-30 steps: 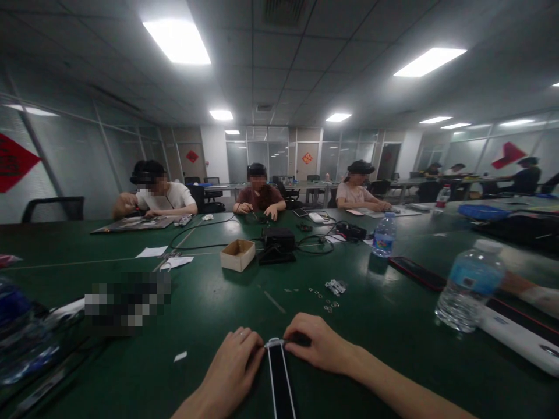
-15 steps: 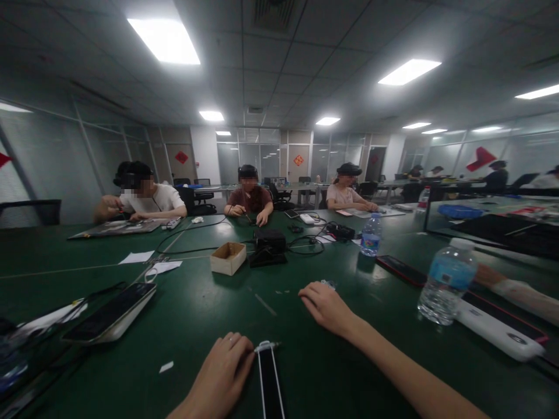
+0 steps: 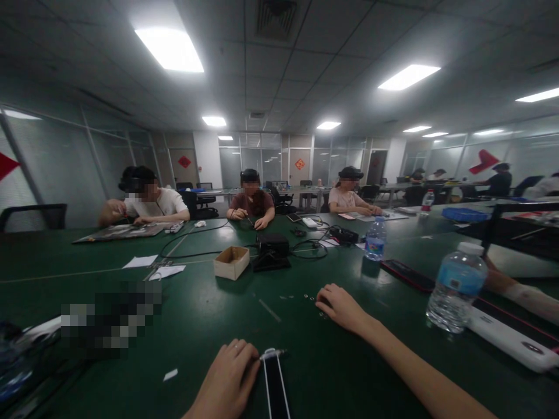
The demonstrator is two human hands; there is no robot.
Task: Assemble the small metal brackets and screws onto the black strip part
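Observation:
My left hand (image 3: 231,375) lies on the green table with its fingers curled and pressed together. Its fingertips meet the top end of a black strip with white edges (image 3: 276,387). A small metallic piece (image 3: 279,352) crosses that end and pokes out to the right. Further forward, my right hand (image 3: 340,305) rests with its fingers bent down towards the table. Several tiny shiny pieces (image 3: 309,297) lie beside its fingertips. Whatever its fingers hold is hidden.
A small open box (image 3: 231,263) and a black device (image 3: 271,250) with cables stand ahead. Water bottles (image 3: 456,288) and a white device (image 3: 509,337) are at right, near another person's arm (image 3: 524,297). A paper scrap (image 3: 170,375) lies at left. People sit across the table.
My right hand has drawn back to the right and its fingers are more bent; the tiny pieces now show spread around its fingertips. My left hand stays at the strip's end.

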